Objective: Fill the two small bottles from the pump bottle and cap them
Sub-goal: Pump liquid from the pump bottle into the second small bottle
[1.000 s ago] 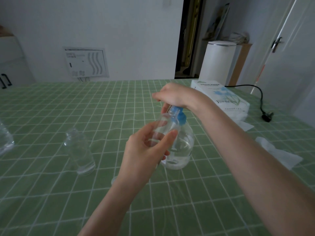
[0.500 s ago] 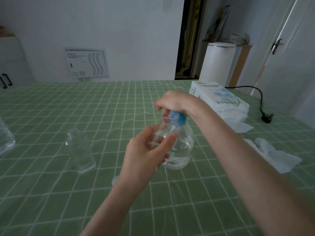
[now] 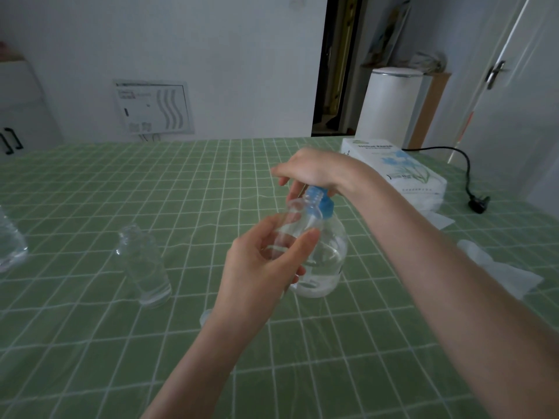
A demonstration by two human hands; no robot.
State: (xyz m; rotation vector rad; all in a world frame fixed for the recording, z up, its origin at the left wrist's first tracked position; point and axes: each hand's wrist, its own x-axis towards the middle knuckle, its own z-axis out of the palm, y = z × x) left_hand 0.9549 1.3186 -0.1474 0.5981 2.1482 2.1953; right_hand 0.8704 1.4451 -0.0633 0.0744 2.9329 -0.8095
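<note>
Mid-fill on bottle no. 1, no caps on yet.
The left hand (image 3: 257,267) grips a small bottle (image 3: 290,219), tilted, mouth at the spout of the pump bottle (image 3: 326,261), which stands on the table (image 3: 90,343); the right hand (image 3: 311,170) curls over its head, pressing. Fill lvl in the held one can't be read. The 2nd small bottle (image 3: 145,264) stands uncapped well to the left, contents unclear. Likely left: finish this fill, do the 2nd, cap both.

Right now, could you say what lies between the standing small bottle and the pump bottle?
In the head view: bare tablecloth, then the left hand gripping the other small bottle.
</note>
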